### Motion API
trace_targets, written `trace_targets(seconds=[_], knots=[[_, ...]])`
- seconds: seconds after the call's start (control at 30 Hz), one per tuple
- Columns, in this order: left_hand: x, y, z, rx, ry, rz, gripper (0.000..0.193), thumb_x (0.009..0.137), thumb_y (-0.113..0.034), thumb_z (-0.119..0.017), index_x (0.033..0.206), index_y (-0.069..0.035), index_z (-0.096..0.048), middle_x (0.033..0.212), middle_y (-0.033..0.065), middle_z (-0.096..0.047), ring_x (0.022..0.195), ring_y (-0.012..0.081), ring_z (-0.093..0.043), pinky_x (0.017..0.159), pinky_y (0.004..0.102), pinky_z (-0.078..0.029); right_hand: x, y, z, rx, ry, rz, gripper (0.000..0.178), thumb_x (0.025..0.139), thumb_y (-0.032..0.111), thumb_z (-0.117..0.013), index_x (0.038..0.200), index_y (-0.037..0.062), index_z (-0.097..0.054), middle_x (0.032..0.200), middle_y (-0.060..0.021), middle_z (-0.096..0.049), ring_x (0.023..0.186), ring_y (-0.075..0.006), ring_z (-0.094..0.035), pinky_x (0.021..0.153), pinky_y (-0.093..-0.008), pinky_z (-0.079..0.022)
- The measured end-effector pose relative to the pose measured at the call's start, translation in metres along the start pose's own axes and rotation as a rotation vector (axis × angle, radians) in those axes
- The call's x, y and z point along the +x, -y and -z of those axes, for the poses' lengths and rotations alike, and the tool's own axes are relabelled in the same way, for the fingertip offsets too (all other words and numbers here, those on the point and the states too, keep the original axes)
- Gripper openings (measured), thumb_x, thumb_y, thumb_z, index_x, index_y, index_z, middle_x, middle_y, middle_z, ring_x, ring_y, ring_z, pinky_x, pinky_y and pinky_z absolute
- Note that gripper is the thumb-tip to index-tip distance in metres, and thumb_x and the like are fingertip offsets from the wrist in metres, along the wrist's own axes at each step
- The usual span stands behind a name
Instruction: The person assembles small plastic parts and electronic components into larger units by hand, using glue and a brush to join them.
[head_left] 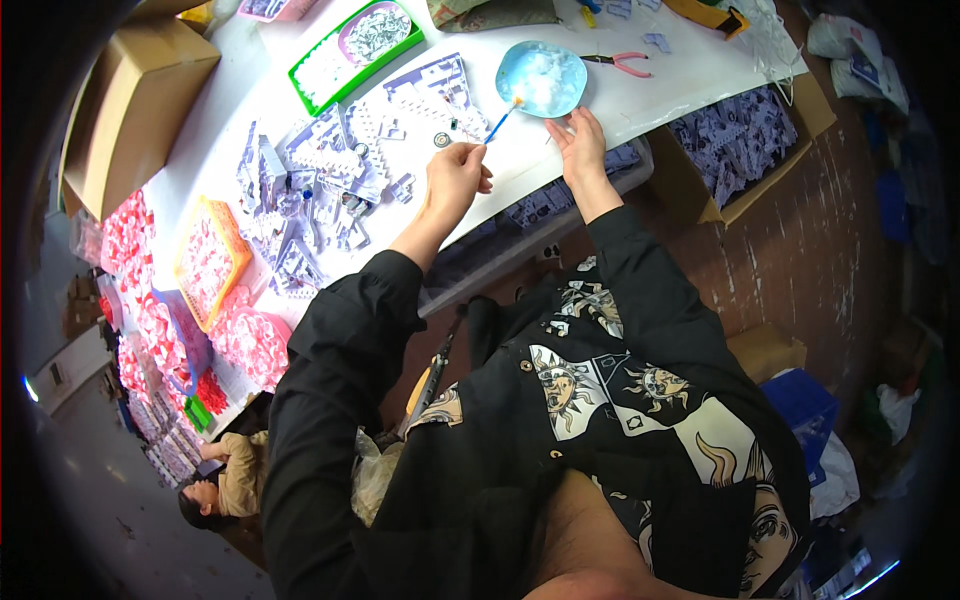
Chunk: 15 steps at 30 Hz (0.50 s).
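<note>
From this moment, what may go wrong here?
The thin blue stick with a pale tip, pinched in the left hand, might slip. The right hand, at the near rim of the round light-blue bowl, could spill its white contents. The red-handled pliers beside the bowl might be knocked.

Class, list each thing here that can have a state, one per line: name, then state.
Left hand: closed on the blue stick
Blue stick: held slanted, tip at the bowl
Right hand: open, by the bowl's rim
Light-blue bowl: upright, holding whitish material
Pliers: lying down, handles spread
Green tray: holding white pieces and a pink bowl
Orange basket: filled with pink-and-white pieces
</note>
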<state>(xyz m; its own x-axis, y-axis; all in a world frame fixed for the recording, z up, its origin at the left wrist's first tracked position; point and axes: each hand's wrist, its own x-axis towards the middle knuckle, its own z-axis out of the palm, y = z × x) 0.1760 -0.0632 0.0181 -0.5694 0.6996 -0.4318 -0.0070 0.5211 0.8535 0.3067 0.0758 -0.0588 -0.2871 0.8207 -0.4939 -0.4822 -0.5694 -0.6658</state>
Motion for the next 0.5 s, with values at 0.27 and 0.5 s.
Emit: trace_targets(seconds=[0.27,0.5], knots=[[0.001,0.006,0.010,-0.305,0.050,0.021,0.025,0.093,-0.015,-0.058,0.098,0.009,-0.061,0.069,0.0119,-0.063,0.052,0.0130,-0.058,0.051,0.0249,-0.052,-0.002,0.000,-0.001,-0.006,0.004,-0.003,0.057,0.095,0.016,-0.049,0.140,-0.0043,-0.021,0.132,-0.0243,-0.036,0.100,-0.0328,-0.058,0.090,-0.0391,-0.052],[0.008,0.022,0.007,-0.313,0.113,0.094,0.026,0.095,-0.015,-0.052,0.097,0.011,-0.060,0.068,0.0142,-0.063,0.051,0.0164,-0.060,0.051,0.0267,-0.053,0.000,0.000,-0.001,-0.015,0.013,-0.018,0.059,0.095,0.016,-0.048,0.141,-0.0044,-0.018,0.140,-0.0248,-0.031,0.101,-0.0337,-0.058,0.091,-0.0394,-0.051]])
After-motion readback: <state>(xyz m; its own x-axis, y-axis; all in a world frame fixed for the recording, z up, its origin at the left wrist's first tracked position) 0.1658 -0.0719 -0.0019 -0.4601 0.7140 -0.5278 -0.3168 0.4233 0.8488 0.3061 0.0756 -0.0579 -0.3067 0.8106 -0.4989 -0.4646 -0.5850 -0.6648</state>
